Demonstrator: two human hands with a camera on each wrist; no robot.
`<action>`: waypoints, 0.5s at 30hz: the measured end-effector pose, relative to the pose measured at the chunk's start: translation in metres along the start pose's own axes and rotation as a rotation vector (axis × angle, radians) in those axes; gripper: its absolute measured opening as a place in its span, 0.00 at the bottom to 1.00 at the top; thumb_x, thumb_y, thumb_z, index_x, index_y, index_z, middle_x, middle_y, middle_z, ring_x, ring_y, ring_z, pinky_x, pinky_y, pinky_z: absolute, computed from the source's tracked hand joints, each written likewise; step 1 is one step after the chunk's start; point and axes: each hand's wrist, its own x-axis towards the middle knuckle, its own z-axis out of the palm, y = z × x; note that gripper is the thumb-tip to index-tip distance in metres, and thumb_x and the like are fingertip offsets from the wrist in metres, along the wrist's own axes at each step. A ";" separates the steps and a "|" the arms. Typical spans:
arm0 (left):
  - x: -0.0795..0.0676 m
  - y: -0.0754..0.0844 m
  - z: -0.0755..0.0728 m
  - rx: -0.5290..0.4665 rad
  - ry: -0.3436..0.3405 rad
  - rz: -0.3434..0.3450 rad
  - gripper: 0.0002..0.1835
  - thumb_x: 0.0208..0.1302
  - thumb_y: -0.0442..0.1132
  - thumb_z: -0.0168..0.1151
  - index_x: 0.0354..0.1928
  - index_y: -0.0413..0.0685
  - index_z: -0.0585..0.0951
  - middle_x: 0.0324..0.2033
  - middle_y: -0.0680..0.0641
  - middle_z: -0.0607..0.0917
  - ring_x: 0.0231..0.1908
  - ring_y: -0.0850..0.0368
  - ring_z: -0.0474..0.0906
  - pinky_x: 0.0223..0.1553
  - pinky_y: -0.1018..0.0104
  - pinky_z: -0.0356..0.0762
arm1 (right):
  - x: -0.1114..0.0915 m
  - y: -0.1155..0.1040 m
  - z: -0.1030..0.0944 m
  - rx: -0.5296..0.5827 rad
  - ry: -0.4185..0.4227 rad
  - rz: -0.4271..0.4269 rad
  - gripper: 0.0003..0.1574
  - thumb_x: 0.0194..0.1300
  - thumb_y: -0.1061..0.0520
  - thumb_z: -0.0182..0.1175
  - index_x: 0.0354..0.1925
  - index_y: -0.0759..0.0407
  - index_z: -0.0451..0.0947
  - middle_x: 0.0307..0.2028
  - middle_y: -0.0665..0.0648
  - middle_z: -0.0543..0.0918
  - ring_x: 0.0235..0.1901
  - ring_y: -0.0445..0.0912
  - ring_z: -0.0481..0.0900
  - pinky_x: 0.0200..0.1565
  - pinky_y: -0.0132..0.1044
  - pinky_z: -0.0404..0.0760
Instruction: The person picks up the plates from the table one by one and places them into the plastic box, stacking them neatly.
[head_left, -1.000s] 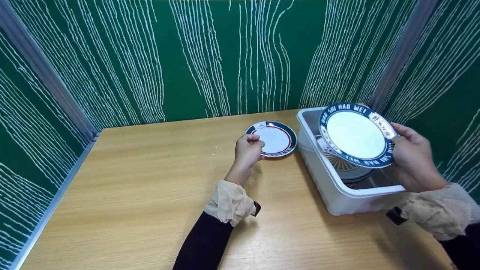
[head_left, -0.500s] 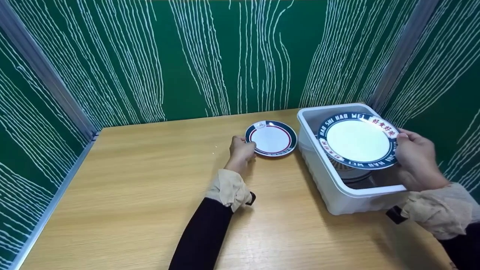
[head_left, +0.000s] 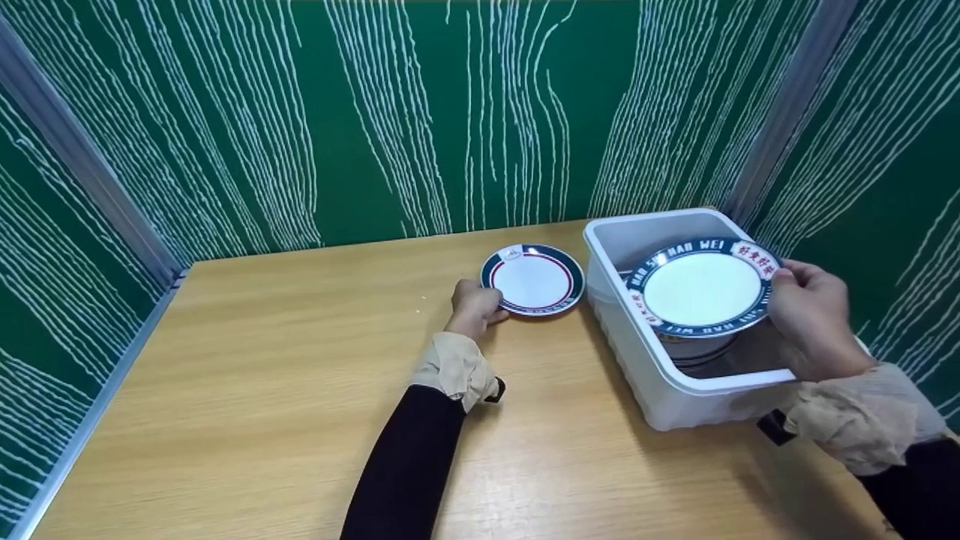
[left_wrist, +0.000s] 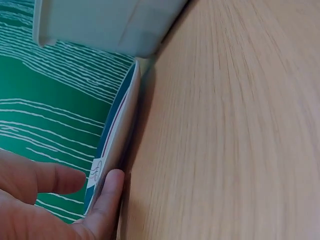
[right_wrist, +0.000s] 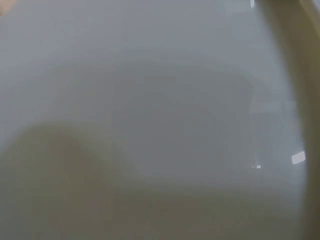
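In the head view, my right hand [head_left: 814, 315] grips the right rim of a white plate [head_left: 701, 292] with a blue lettered border. That plate is tilted above a white plastic bin [head_left: 652, 405], with other plates [head_left: 697, 349] stacked inside. A pale glossy surface fills the right wrist view. Left of the bin, a smaller plate [head_left: 531, 281] with a dark green border and red ring lies on the table. My left hand [head_left: 474, 307] is at its left rim. In the left wrist view a finger [left_wrist: 107, 195] touches its underside, while the thumb stands slightly apart.
A wooden table [head_left: 262, 390] spreads across the front and left. Green panels [head_left: 375, 112] with white streaks stand behind it and at both sides, joined by metal posts [head_left: 791, 105]. The bin's wall stands close to the small plate.
My left hand has moved from above the small plate back to its left rim. My right hand has lowered the blue-bordered plate and shifted it slightly left over the bin. The view has shifted slightly.
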 end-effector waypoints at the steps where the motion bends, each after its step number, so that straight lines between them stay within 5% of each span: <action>1: 0.000 0.000 0.000 -0.004 0.001 0.001 0.30 0.66 0.18 0.54 0.70 0.35 0.68 0.54 0.39 0.78 0.34 0.54 0.84 0.36 0.67 0.88 | 0.000 0.000 0.001 -0.029 -0.009 -0.007 0.36 0.83 0.47 0.37 0.82 0.51 0.45 0.64 0.53 0.63 0.55 0.38 0.69 0.44 0.21 0.79; 7: 0.003 -0.001 0.001 -0.024 0.000 -0.005 0.31 0.65 0.16 0.53 0.71 0.35 0.68 0.53 0.39 0.79 0.34 0.54 0.85 0.35 0.67 0.88 | 0.001 0.002 0.002 -0.128 -0.043 -0.026 0.38 0.83 0.44 0.38 0.82 0.51 0.44 0.67 0.55 0.61 0.57 0.41 0.69 0.48 0.24 0.81; 15: 0.003 -0.003 0.000 -0.027 0.007 0.005 0.30 0.62 0.14 0.54 0.67 0.34 0.68 0.50 0.39 0.78 0.31 0.53 0.85 0.34 0.66 0.88 | 0.000 0.004 0.004 -0.169 -0.086 -0.053 0.38 0.83 0.47 0.35 0.82 0.58 0.43 0.58 0.56 0.65 0.49 0.41 0.75 0.45 0.29 0.83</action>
